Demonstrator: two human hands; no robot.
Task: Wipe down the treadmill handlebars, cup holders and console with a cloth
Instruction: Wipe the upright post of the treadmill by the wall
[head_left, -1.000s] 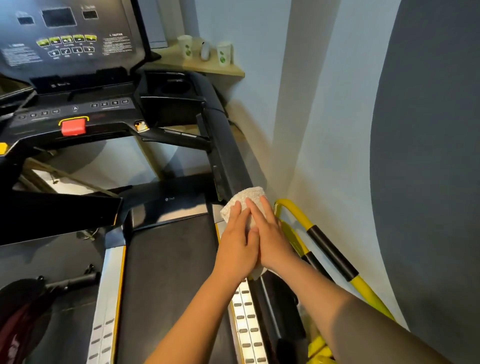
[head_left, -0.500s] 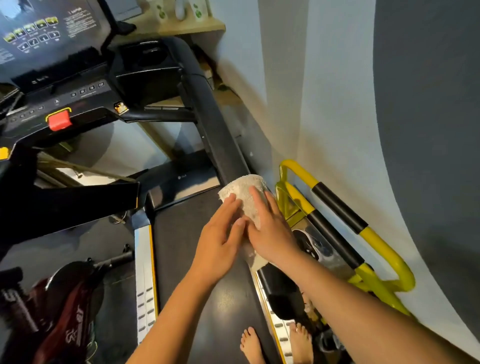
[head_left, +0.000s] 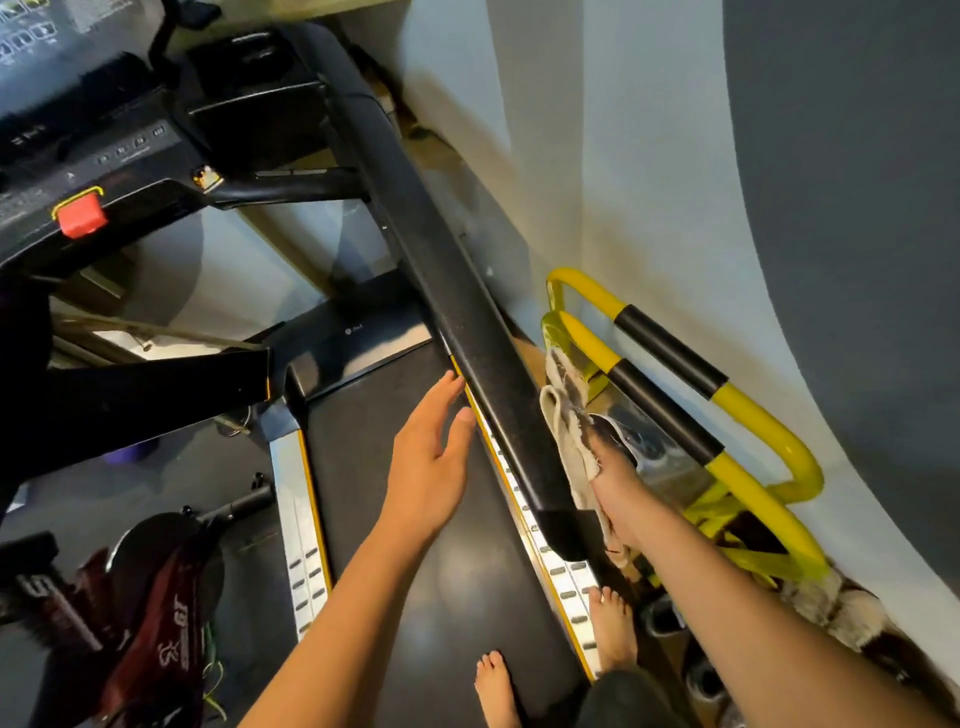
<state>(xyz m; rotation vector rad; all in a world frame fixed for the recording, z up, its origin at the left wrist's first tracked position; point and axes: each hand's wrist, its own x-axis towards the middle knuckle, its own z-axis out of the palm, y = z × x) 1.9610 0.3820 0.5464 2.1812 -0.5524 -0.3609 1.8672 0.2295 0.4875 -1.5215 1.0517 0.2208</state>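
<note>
Change vs half a second ago: we had both palms stacked on the off-white terry cloth (head_left: 563, 415) on top of the long black treadmill handrail (head_left: 467, 312). Now our left hand (head_left: 431, 457) is off it. Its fingers are straight and hold nothing, tips just at the rail's inner edge, across the bar from the grip. Our right hand (head_left: 618, 483) has taken the cloth round to the rail's wall-side face. The cloth sits between hand and bar and runs on past the fingertips, dark smudges showing. The fingers are buried in fabric, so we can't tell if they're curled round it or pressing flat. Our read: top face done, outer face in progress, one-handed. The dark console with the red stop key (head_left: 119, 156) is far up-rail from the grip, probably still to do.
</note>
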